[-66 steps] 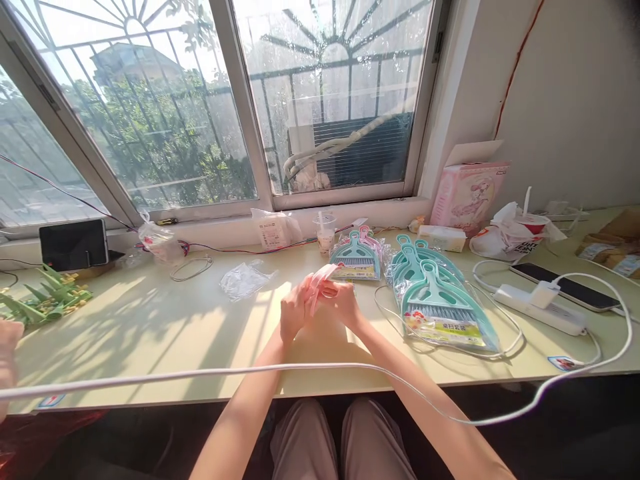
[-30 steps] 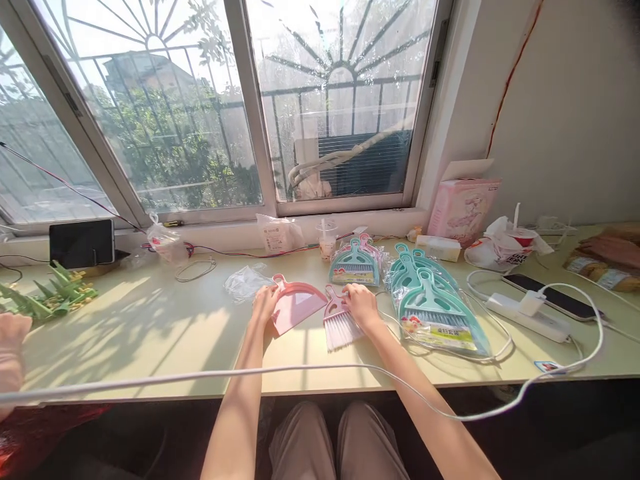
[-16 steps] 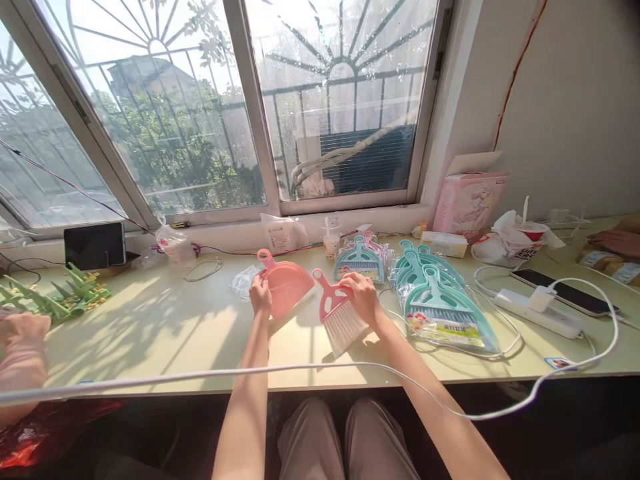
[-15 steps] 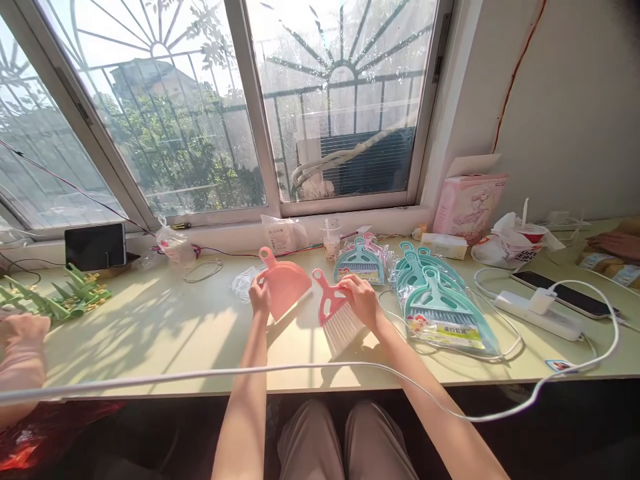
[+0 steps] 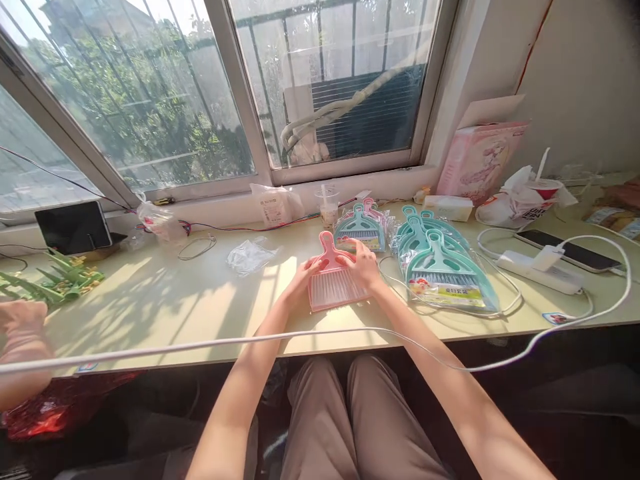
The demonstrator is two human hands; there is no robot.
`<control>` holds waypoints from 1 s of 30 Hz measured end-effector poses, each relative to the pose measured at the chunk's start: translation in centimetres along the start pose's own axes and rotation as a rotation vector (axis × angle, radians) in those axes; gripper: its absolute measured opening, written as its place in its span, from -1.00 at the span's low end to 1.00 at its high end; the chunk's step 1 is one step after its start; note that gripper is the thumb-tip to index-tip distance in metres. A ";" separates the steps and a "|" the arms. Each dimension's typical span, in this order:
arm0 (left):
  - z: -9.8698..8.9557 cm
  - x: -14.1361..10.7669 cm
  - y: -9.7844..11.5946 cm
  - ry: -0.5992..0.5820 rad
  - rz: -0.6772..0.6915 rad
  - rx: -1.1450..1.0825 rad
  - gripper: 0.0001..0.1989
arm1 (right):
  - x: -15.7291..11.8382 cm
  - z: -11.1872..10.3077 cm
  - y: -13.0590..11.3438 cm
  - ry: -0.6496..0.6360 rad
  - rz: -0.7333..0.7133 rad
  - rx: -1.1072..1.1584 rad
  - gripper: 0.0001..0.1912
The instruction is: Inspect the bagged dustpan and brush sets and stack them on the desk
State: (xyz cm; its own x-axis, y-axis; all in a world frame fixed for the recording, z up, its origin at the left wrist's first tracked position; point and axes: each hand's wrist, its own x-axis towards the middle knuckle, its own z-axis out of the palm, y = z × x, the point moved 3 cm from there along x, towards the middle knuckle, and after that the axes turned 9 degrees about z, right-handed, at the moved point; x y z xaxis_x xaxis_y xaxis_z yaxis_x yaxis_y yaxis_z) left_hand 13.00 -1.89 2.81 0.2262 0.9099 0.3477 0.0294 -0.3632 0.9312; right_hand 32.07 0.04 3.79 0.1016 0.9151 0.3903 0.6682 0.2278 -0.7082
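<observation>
A pink brush [image 5: 336, 283] with pale bristles lies over a pink dustpan [image 5: 314, 306], their handles lined up and pointing to the window. My left hand [image 5: 303, 279] grips the left edge of the pair. On the right side, my right hand [image 5: 364, 267] holds the brush head and pan, its index finger raised. Behind them rests a wrapped teal brush-and-pan set [image 5: 359, 233], with a pink wrapped set beyond it. Several wrapped teal sets [image 5: 440, 273] are stacked to the right of my right hand.
Crumpled clear plastic [image 5: 250, 257] lies left of my hands. A white cable [image 5: 320, 331] crosses the near view. Right: power strip [image 5: 540, 271], phone [image 5: 567, 250]. Left: tablet [image 5: 73, 227], green plastic pieces [image 5: 50, 283], another person's hand [image 5: 24, 320]. A cup [image 5: 327, 207] stands behind.
The pink dustpan and brush, apart before, are now together, brush on top. My left hand has moved right, towards my right hand. The view has tilted down.
</observation>
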 end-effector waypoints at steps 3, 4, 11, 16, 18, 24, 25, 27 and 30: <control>-0.3 0.1 -0.3 0.018 -0.005 0.002 -0.57 | 0.6 0.6 0.9 -0.231 0.058 0.219 -0.62; -0.3 0.2 -0.4 0.011 -0.012 0.008 -0.56 | 0.8 0.8 1.2 -0.272 0.055 0.268 -0.67; -0.1 0.3 -0.5 0.079 0.108 0.148 -0.46 | 1.4 0.9 2.2 -0.234 0.061 0.493 -0.69; -0.2 0.3 -0.1 0.079 0.142 0.268 -0.50 | 0.9 0.5 1.7 -0.149 0.108 0.467 -0.72; -0.3 0.3 0.1 0.076 0.148 0.319 -0.53 | 0.6 0.4 1.5 -0.121 0.126 0.455 -0.73; -0.7 0.3 0.8 0.114 0.194 0.416 -0.57 | -0.1 0.2 0.4 -0.103 0.142 0.364 -0.76; -0.6 0.2 1.0 0.123 0.205 0.438 -0.58 | -0.2 -0.1 0.1 -0.100 0.129 0.315 -0.77; -0.2 -0.1 1.6 0.124 0.235 0.489 -0.60 | -0.4 -0.7 -0.8 -0.069 0.059 0.182 -0.78; 0.8 -0.5 2.4 0.100 0.296 0.553 -0.62 | -0.9 -1.8 -2.2 0.005 -0.074 0.028 -0.77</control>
State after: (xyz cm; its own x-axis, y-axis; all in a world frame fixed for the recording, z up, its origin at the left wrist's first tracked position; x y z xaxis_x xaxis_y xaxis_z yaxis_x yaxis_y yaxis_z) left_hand 13.76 -3.37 4.78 0.2108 0.7596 0.6152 0.4841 -0.6279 0.6094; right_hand 31.84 -1.86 6.04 0.0562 0.8937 0.4451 0.6534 0.3041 -0.6932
